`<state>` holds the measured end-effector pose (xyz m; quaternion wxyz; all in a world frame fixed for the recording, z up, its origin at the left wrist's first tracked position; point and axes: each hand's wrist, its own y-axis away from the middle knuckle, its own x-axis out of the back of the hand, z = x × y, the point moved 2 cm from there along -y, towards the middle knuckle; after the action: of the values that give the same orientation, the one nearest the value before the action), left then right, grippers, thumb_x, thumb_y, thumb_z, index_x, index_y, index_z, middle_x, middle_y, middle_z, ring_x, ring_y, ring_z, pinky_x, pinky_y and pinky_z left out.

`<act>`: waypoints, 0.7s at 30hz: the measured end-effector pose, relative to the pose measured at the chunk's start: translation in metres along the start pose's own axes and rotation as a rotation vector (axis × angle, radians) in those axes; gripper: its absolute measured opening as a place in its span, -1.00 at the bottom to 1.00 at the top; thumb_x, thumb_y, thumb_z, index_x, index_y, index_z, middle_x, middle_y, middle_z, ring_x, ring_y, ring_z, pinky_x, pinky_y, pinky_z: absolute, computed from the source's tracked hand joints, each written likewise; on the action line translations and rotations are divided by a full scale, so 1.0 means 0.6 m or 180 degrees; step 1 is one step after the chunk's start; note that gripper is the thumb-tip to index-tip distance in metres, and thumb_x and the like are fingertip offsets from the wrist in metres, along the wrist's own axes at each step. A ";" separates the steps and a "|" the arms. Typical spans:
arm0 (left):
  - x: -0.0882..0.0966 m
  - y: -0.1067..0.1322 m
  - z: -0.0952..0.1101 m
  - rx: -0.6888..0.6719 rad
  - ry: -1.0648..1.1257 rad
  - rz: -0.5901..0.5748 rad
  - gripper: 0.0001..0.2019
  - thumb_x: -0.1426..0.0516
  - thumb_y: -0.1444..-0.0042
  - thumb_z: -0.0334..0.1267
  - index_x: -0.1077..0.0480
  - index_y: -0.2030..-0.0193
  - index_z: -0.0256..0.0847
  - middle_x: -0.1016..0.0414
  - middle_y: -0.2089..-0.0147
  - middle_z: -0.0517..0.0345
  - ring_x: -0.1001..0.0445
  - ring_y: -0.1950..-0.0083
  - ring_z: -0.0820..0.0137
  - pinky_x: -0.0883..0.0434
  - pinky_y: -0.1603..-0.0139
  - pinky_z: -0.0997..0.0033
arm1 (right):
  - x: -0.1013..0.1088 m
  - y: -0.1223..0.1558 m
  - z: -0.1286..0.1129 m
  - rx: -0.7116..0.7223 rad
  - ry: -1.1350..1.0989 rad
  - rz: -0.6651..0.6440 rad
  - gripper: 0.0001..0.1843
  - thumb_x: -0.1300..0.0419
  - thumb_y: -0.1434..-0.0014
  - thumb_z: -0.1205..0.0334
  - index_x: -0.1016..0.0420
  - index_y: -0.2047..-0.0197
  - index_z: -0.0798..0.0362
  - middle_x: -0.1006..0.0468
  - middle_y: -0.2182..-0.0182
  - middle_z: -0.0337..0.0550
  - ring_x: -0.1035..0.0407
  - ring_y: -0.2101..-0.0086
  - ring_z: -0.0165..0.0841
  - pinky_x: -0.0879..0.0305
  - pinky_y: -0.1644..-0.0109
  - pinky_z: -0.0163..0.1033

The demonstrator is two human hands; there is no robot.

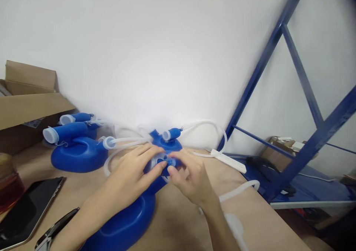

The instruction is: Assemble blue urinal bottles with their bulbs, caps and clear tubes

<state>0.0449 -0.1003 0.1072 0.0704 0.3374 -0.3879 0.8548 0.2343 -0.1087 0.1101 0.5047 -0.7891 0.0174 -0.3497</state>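
Observation:
Both my hands meet over a blue plastic funnel piece with a translucent collar [160, 158]. My left hand [139, 169] wraps round its left side, thumb pressed on the front. From the right, my right hand [190, 175] grips it, with thumb and forefinger at its opening. My fingers cover much of the piece. Just below my left forearm lies a blue plastic bottle [130, 221], its neck pointing up towards my hands; whether the two are joined I cannot tell. A second blue bottle with a similar funnel [171, 133] stands behind my hands, near the wall.
Further blue bottles [79, 154] with capped funnels and white tubes stand at left beside an open cardboard box [30, 110]. A phone [30, 210], a pair of glasses [57, 227] and a jar [9, 186] lie nearer. At right are a power strip [228, 161], white tubing [239, 191] and blue shelving [258, 69].

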 end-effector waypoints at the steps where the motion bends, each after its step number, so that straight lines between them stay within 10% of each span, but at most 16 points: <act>1: 0.001 0.000 0.000 0.0025 -0.0028 0.0035 -0.74 -0.09 -0.41 -0.08 -0.49 -0.12 -0.03 -0.61 -0.12 0.12 -0.56 -0.13 0.17 -0.46 -0.17 0.12 | 0.000 0.001 0.000 -0.0029 -0.0029 -0.0046 -0.83 -0.15 -0.29 0.28 -0.55 0.12 0.08 -0.68 0.29 -0.12 -0.49 0.39 -0.32 -0.40 0.22 -0.20; 11: 0.040 0.028 -0.040 0.0138 -0.0582 -0.0878 -0.25 -0.15 -0.33 0.18 0.03 -0.57 0.28 -0.06 -0.61 0.20 -0.17 -0.55 -0.02 -0.24 -0.48 -0.03 | 0.037 0.001 0.072 -0.1227 -0.0008 0.0335 -0.68 -0.08 -0.37 0.05 -0.59 0.17 0.06 -0.67 0.27 -0.11 -0.53 0.26 -0.24 -0.38 0.19 -0.23; 17: 0.025 0.034 -0.069 0.1144 -0.0841 -0.2549 -0.09 -0.43 0.09 -0.04 -0.30 -0.46 0.12 -0.61 -0.22 0.04 -0.58 -0.18 -0.10 -0.53 -0.14 0.07 | 0.020 0.049 0.216 -0.2378 0.0565 -0.0311 -0.61 -0.14 -0.30 -0.04 -0.65 0.14 0.08 -0.71 0.16 0.04 -0.55 0.10 -0.04 -0.39 -0.02 -0.04; 21: -0.005 0.012 -0.050 0.1539 -0.1263 -0.2903 0.00 -0.50 0.35 -0.29 -0.42 -0.37 -0.08 -0.60 -0.20 -0.14 -0.61 -0.10 -0.12 -0.52 -0.11 0.09 | -0.036 0.095 0.278 -0.2501 0.0345 -0.0564 -0.57 -0.12 -0.32 -0.05 -0.65 0.07 0.09 -0.73 0.20 -0.01 -0.60 0.16 -0.08 -0.47 0.07 -0.10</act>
<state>0.0289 -0.0833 0.0867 0.2796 0.6323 -0.0009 0.7225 0.3317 0.0027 0.0116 0.1310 -0.9008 0.1082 -0.3997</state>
